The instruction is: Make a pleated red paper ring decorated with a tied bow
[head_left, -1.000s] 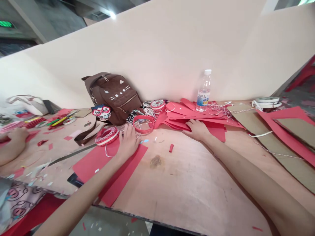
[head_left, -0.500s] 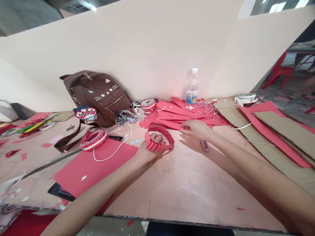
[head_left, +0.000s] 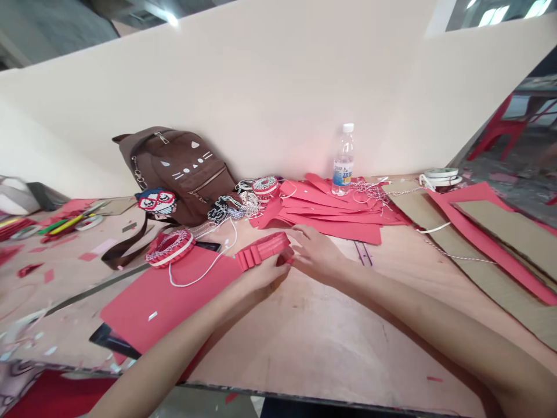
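Note:
A folded red paper ring [head_left: 261, 249] is tilted over the middle of the table, its pleats facing left. My left hand [head_left: 270, 271] is wrapped round its lower side. At the ring's right end my right hand [head_left: 314, 253] touches it with bent fingers; whether it grips anything is hard to make out. Behind both hands lies a pile of red paper sheets [head_left: 322, 206]. To the left, a red ring wound with string [head_left: 170, 248] rests on a large red sheet [head_left: 169, 302].
A brown backpack [head_left: 183, 168] leans against the wall, and a water bottle [head_left: 343, 162] stands at the back. Cardboard [head_left: 505, 278] covers the right side. Pens, tape and scraps lie on the left. A purple object [head_left: 364, 253] lies beside the right forearm.
The red ring has turned more edge-on and moved slightly left. My right hand has moved left to meet it. A red sheet of the pile now sticks out over the purple object.

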`<move>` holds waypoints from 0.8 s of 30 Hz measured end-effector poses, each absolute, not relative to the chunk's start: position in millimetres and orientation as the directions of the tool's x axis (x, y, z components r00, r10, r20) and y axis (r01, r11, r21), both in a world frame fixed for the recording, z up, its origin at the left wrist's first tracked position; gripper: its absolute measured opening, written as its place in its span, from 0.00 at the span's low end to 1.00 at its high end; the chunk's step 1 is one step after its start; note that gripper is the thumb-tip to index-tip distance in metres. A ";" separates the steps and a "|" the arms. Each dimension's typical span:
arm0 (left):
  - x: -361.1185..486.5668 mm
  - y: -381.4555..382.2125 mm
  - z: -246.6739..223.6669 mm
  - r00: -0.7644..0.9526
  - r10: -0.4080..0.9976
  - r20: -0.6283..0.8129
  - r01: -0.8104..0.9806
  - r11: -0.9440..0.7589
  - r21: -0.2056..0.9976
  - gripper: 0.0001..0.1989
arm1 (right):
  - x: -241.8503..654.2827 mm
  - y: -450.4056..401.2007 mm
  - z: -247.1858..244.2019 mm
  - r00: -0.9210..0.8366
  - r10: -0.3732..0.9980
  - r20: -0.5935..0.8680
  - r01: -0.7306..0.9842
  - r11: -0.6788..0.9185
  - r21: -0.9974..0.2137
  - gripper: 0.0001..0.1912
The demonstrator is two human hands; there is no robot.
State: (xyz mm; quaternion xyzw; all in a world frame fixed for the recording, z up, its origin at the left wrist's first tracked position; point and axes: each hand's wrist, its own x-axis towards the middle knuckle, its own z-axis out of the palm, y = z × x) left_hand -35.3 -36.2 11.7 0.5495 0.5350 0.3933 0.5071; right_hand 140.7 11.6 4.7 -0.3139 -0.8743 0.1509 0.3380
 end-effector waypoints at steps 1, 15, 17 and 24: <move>-36.4 -36.5 11.8 0.165 0.980 -0.114 0.198 0.081 0.977 0.06 | 137.3 15.7 3.5 -0.563 0.666 0.489 0.435 0.742 -0.510 0.27; -40.3 -35.7 11.4 0.127 0.932 -0.340 -0.198 0.359 0.912 0.19 | 124.3 -14.7 -5.1 -0.504 0.727 0.465 0.170 0.612 -0.772 0.17; -39.5 -37.2 11.6 0.158 0.928 -0.338 -0.183 0.364 0.913 0.17 | 123.7 -12.4 -7.8 -0.495 0.724 0.480 0.166 0.621 -0.766 0.11; -35.8 -35.5 17.1 -0.241 0.956 -0.168 -0.172 0.128 0.977 0.18 | 125.1 -9.4 -9.7 -0.320 0.859 0.399 0.139 0.459 -0.877 0.17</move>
